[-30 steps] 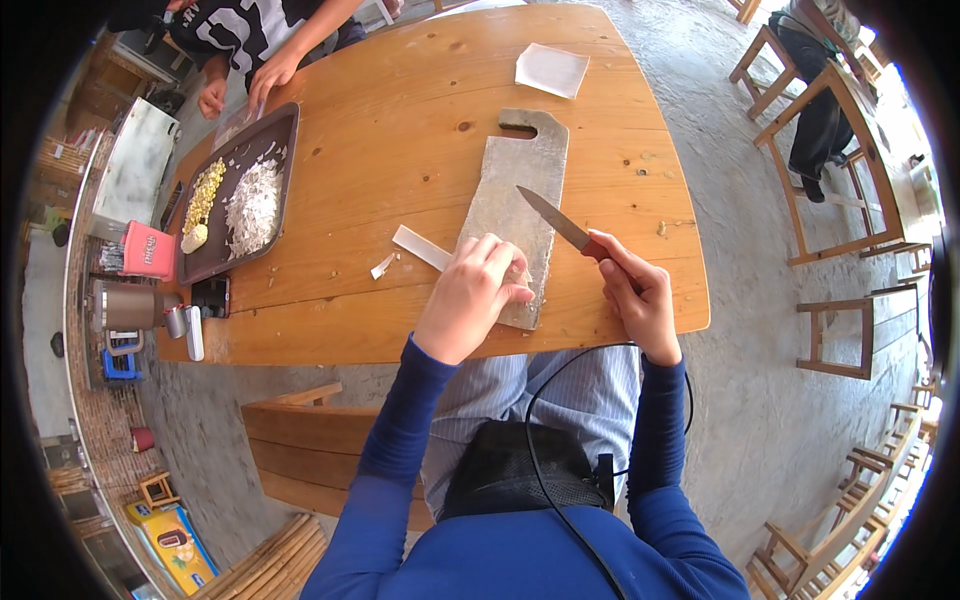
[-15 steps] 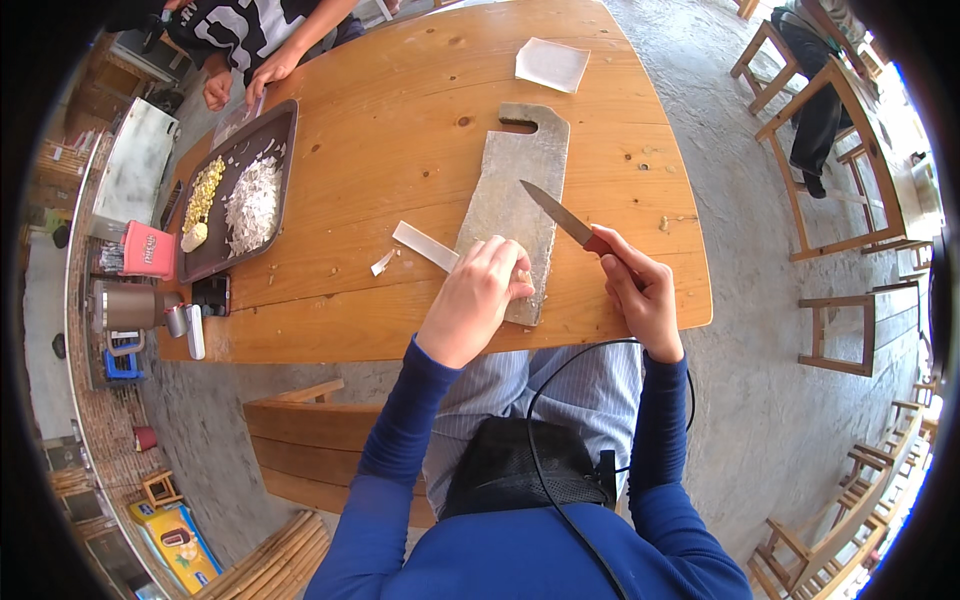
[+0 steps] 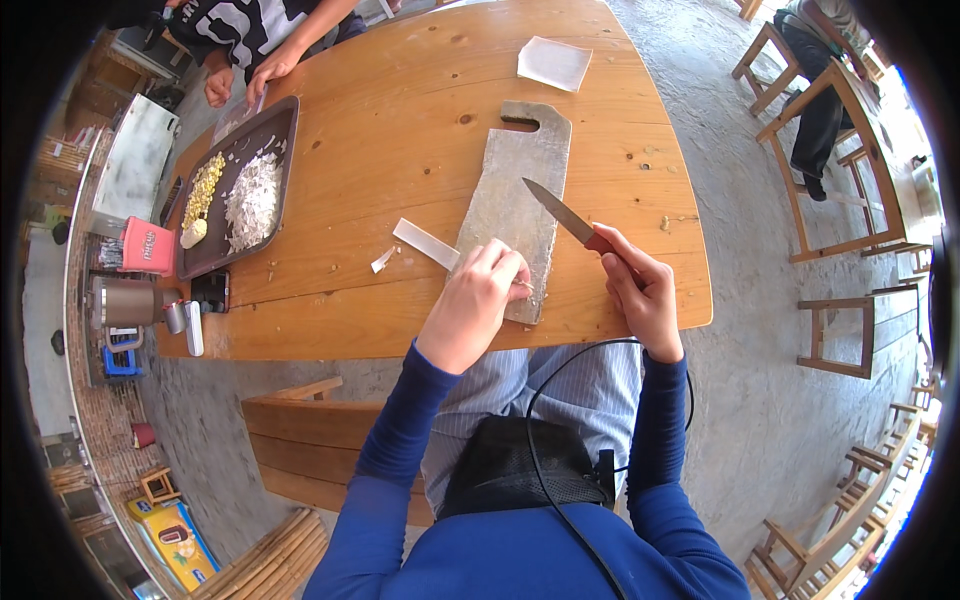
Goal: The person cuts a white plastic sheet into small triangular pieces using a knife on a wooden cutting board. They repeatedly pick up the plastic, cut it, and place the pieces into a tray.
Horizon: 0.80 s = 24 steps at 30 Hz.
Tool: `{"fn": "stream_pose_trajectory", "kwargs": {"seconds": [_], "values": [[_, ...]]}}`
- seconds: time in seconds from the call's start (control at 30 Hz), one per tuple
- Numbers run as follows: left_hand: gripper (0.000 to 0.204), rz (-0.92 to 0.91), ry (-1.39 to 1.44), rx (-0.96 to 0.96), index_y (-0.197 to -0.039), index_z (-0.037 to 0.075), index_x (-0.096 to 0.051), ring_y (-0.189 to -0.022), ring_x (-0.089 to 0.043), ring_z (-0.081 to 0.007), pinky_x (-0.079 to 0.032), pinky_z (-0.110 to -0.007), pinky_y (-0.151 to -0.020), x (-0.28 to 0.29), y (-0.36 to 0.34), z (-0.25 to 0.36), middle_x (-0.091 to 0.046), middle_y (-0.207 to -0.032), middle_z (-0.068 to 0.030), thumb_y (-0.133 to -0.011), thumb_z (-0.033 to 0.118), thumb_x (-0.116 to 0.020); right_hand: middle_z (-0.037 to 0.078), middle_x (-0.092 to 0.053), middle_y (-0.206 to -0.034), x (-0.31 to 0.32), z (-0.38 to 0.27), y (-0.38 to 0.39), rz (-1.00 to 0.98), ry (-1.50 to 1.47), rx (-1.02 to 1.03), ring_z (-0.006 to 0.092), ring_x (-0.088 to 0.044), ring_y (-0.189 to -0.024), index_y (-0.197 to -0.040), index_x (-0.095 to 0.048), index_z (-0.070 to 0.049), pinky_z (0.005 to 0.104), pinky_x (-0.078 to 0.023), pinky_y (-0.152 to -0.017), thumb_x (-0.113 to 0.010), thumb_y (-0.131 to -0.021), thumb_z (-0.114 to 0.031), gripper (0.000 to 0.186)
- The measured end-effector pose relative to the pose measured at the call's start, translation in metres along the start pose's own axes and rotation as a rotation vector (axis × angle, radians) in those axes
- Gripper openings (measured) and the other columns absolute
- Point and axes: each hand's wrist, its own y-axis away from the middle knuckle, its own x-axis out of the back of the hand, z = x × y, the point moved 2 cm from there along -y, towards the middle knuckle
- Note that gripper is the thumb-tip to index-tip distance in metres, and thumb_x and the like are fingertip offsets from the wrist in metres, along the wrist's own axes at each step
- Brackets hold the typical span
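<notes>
My left hand [image 3: 475, 305] is pinched on a small pale piece [image 3: 525, 286], mostly hidden by its fingers, over the lower end of a grey slab [image 3: 513, 182] with a notched top. A white strip [image 3: 423, 239] lies at its left, with small scraps [image 3: 382, 260] beside it. My right hand [image 3: 645, 295] grips a pointed knife [image 3: 560, 212] by its red handle, the blade angled up-left over the slab.
The wooden table [image 3: 360, 150] bears a tray [image 3: 267, 236] of white shreds and yellow bits, a white square sheet [image 3: 553, 64], a steel mug [image 3: 130, 303] and a pink container [image 3: 147, 247]. Another person's hands [image 3: 265, 75] are at the tray's far corner. Someone sits at another table [image 3: 840, 100].
The slab and white strip appear slightly higher in the picture. My hands keep their grips, with the knife and left fingers only very slightly shifted.
</notes>
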Motion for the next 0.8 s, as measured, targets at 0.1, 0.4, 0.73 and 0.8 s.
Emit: {"fn": "stream_pose_trajectory", "kwargs": {"seconds": [0.1,0.4,0.73,0.8], "values": [[0.013,0.014,-0.019,-0.017,-0.091,0.002,-0.058,-0.094,-0.060,-0.0319,-0.050,-0.041,-0.080,0.000,0.002,0.000,-0.059,-0.091,-0.0118,-0.083,0.001,-0.069,-0.002,-0.070,-0.104,0.000,0.001,0.000,0.001,-0.008,-0.004,0.0010,-0.041,-0.063,-0.134,-0.061,-0.004,0.0185,-0.037,-0.055,-0.055,-0.099,-0.003,0.035],[0.015,0.051,0.044,-0.064,-0.090,0.002,-0.060,-0.089,-0.061,-0.0299,-0.050,-0.039,-0.076,0.000,0.005,-0.002,-0.059,-0.089,-0.0106,-0.081,-0.002,-0.071,-0.003,-0.069,-0.100,-0.001,0.001,0.000,0.010,-0.001,-0.005,0.0008,-0.041,-0.063,-0.134,-0.061,-0.005,0.0185,-0.037,-0.055,-0.055,-0.099,-0.003,0.036],[0.012,0.242,0.115,0.022,-0.088,0.001,-0.062,-0.080,-0.064,-0.0273,-0.052,-0.038,-0.070,0.029,0.005,-0.031,-0.061,-0.085,-0.0113,-0.081,-0.002,-0.072,-0.003,-0.068,-0.098,0.001,0.000,-0.002,0.023,0.040,0.017,0.0011,-0.040,-0.063,-0.133,-0.062,-0.005,0.0182,-0.036,-0.054,-0.056,-0.098,-0.002,0.036],[0.012,0.298,0.095,0.062,-0.089,0.000,-0.062,-0.073,-0.064,-0.0227,-0.051,-0.035,-0.065,0.045,0.007,-0.047,-0.061,-0.084,-0.0106,-0.083,-0.002,-0.072,-0.003,-0.068,-0.100,-0.001,0.000,-0.003,0.021,0.025,0.006,0.0010,-0.040,-0.064,-0.133,-0.062,-0.003,0.0178,-0.035,-0.054,-0.055,-0.098,-0.002,0.036]]}}
